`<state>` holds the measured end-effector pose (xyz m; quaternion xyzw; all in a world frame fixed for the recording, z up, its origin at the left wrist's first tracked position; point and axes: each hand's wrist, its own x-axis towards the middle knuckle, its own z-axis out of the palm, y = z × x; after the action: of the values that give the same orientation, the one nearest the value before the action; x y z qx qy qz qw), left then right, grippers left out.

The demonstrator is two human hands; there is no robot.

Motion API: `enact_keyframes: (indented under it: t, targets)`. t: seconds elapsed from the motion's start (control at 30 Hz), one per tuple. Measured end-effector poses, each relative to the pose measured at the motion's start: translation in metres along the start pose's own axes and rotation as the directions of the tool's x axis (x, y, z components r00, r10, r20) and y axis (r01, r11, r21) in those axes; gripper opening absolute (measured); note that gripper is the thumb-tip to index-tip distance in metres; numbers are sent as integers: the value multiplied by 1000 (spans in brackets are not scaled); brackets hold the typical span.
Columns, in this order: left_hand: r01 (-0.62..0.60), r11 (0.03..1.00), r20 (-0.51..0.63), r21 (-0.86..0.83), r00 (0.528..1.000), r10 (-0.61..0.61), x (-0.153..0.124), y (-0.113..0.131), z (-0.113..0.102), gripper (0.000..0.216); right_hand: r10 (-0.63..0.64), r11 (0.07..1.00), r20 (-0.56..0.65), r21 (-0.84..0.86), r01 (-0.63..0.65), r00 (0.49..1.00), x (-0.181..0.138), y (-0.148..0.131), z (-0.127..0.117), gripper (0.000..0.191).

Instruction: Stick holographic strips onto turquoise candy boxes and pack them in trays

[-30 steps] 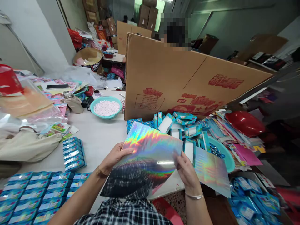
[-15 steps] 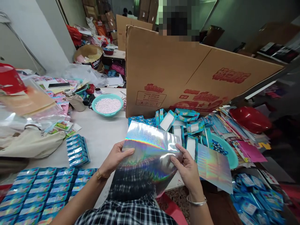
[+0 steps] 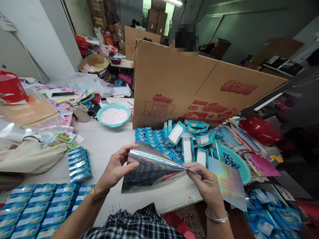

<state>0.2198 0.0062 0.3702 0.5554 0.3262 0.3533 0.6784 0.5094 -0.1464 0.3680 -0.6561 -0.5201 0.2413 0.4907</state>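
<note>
A shiny holographic silver sheet (image 3: 154,169) is held above the white table, bent over along its length and drawn to a narrow point at its right end. That right end is pinched between the thumb and fingers of my right hand (image 3: 205,182). At the sheet's left edge is my left hand (image 3: 119,169), thumb on the near face and fingers at the upper edge. A second holographic sheet (image 3: 228,182) lies flat just beyond my right hand. Behind the held sheet are rows of small blue packs (image 3: 149,136) and several opened blue boxes with white insides (image 3: 176,133).
A large cardboard panel (image 3: 174,76) stands across the back, with a person behind it. Left are a turquoise bowl of small white pieces (image 3: 114,116), a metal flask (image 3: 79,111) and stacked blue packs (image 3: 32,209). Blue packages (image 3: 271,212) fill the lower right, below a red basin (image 3: 260,131).
The sheet has gone from spread broadly across my lap to bent over and raised clear of it. My right hand has moved down and now pinches its right end.
</note>
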Motion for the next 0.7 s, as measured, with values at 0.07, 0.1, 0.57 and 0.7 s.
enact_keyframes:
  t: [0.07,0.1,0.57,0.7]
  targets:
    - [-57,992,-32,114,998,61,1,0,-6,30,60,998,131,-21,-58,990,2,-1,-10,19]
    - [-93,981,-50,168,993,103,2,-1,-7,21,93,995,193,-63,-82,977,3,-3,-14,21]
    - [-95,940,-10,329,995,104,4,-27,18,25,-26,978,306,-190,88,952,19,-6,87,7]
    - [37,979,97,203,994,-58,10,-54,21,32,33,976,466,-206,72,884,29,6,81,9]
